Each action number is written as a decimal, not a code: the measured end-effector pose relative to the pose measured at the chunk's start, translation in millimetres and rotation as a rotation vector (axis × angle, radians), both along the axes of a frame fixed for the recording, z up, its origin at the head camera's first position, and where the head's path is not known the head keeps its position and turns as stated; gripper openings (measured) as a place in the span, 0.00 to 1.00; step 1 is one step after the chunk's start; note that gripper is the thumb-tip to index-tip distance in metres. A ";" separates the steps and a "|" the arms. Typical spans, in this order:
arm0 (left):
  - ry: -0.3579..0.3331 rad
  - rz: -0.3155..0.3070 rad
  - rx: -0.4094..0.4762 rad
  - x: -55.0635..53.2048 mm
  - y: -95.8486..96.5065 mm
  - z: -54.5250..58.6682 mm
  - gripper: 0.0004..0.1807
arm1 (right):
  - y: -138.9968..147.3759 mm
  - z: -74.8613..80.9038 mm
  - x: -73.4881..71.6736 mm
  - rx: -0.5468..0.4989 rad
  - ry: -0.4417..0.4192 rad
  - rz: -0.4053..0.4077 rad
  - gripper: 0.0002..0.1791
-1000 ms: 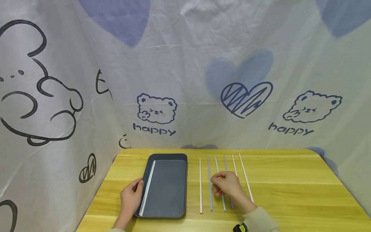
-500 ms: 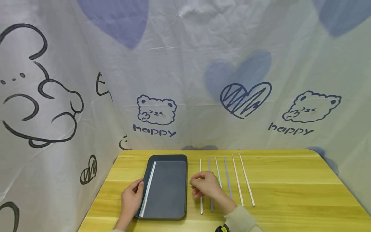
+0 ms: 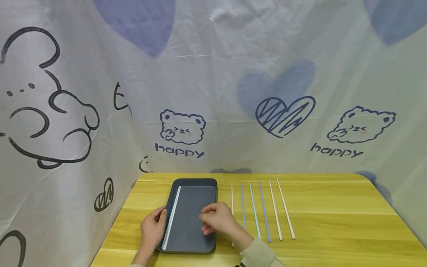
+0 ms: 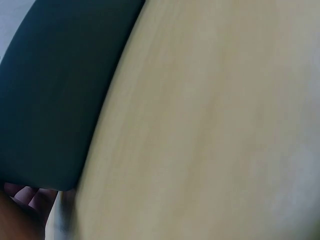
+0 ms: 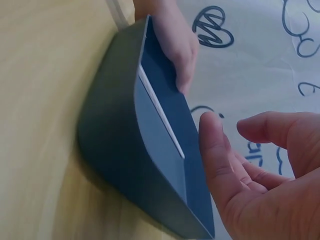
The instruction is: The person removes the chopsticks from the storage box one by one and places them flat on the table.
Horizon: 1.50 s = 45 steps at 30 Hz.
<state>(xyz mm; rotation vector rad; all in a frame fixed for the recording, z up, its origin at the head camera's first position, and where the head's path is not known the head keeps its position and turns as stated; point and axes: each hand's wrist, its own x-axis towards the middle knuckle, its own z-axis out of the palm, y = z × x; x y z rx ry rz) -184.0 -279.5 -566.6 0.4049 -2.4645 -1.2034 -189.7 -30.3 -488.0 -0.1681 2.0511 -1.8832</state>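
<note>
My left hand [image 3: 152, 228] grips the left rim of a dark grey rectangular tray [image 3: 193, 202], thumb on top. In the left wrist view, fingers [image 4: 30, 197] show at the edge of the tray [image 4: 60, 100]. Thin white sticks [image 3: 171, 218] lie lengthwise along the tray's left wall. Over the tray's right side hovers my right hand [image 3: 217, 220], fingers bent loosely. The right wrist view shows a gap between the thumb and fingers of that hand [image 5: 250, 185], with nothing held. It partly covers the nearest white stick [image 3: 232, 196] on the table.
Right of the tray, several thin sticks lie in a row on the wooden table [image 3: 333, 215]: a purple one [image 3: 242, 204], a light-blue one [image 3: 254, 207], a blue one [image 3: 265, 211] and two pale ones. A printed curtain [image 3: 227, 144] encloses the back and sides.
My right hand has moved left, from above the row of sticks to above the tray's right side. The left hand stays on the tray's rim, and the sticks lie as before.
</note>
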 end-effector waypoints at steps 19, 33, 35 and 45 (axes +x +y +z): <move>0.033 0.001 0.006 -0.2 -0.3 -0.6 0.16 | -39.9 -13.9 6.6 -0.027 -0.047 0.020 0.17; 0.033 0.001 0.016 0.7 0.7 -0.3 0.15 | -56.4 -30.1 9.5 -0.042 -0.138 -0.006 0.15; 0.033 0.001 0.019 0.6 0.6 -1.0 0.16 | -58.6 -32.1 10.0 -0.048 -0.145 -0.003 0.14; 0.056 0.011 0.012 0.6 1.8 -0.8 0.14 | -68.1 -38.8 12.2 -0.023 -0.193 0.014 0.19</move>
